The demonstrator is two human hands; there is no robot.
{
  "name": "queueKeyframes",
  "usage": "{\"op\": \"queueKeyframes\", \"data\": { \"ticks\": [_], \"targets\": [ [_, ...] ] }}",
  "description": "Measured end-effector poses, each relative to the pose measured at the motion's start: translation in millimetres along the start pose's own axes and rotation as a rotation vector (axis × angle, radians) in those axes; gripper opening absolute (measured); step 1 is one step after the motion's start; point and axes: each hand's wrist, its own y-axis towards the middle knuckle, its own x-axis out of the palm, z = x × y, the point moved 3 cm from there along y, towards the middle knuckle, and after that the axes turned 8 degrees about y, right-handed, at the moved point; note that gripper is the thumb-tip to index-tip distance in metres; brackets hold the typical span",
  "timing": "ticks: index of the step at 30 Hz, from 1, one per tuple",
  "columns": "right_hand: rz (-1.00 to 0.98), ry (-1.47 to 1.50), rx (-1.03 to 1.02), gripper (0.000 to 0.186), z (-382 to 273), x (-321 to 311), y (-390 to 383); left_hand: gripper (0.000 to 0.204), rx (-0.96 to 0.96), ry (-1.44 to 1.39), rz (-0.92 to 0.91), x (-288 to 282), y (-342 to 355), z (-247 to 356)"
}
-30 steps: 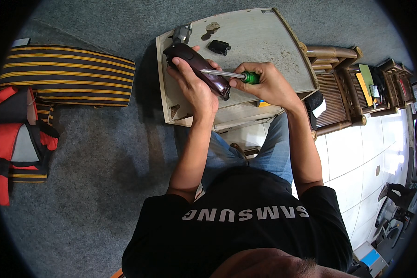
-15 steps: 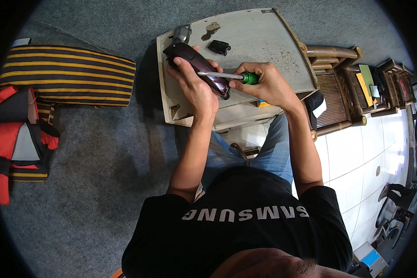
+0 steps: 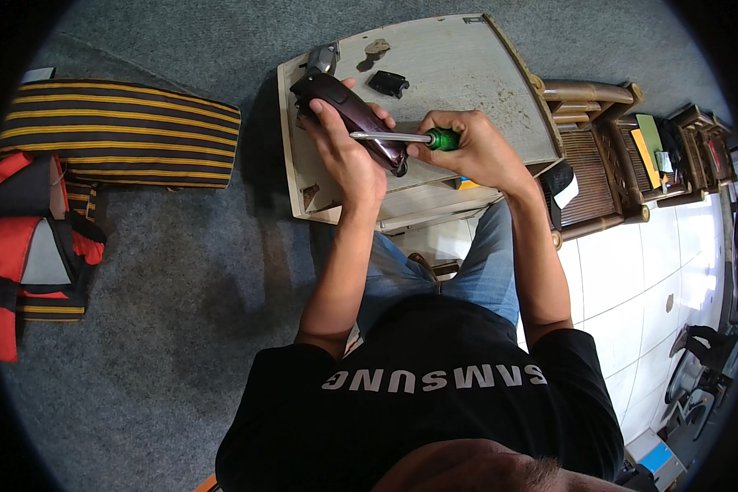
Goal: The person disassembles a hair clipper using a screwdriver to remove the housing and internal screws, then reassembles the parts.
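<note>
My left hand (image 3: 348, 164) is wrapped round a glossy dark maroon device (image 3: 328, 94), apparently a hair clipper body, held tilted over the pale wooden table. In my right hand (image 3: 480, 152) is a screwdriver with a green handle (image 3: 443, 138), gripped between thumb and fingers. Its silver shaft (image 3: 394, 135) lies across the device, the tip beside my left thumb; whether it sits in a screw is too small to tell. A small black plastic piece (image 3: 388, 83) lies on the table beyond my hands, and a grey metallic part (image 3: 324, 57) rests at the back left corner.
The table (image 3: 476, 61) has stains and raised edges. Striped cushions (image 3: 127, 131) and red-black fabric (image 3: 41, 246) lie on grey carpet to the left. Bamboo chairs (image 3: 582, 180) with papers and dark items stand right, above white tiles (image 3: 615, 279). Assorted equipment (image 3: 689, 385) is at lower right.
The screwdriver's tip has shifted slightly down and toward my left thumb, and the shaft now lies flatter. Both hands otherwise stay in nearly the same place, with the same grips.
</note>
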Motion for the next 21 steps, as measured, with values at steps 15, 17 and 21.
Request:
{"op": "queueKeyframes", "data": {
  "ticks": [15,17,21],
  "targets": [
    [-0.016,-0.027,0.006,0.034,0,1,0,0.059,-0.027,-0.052,0.01,1,-1,1],
    [-0.012,-0.027,0.002,0.035,0,1,0,0.052,-0.089,-0.123,-0.023,-5,2,-4],
    [0.009,0.025,-0.025,0.029,6,1,0,0.04,-0.155,-0.168,-0.05,-8,4,-10]
  ]
}}
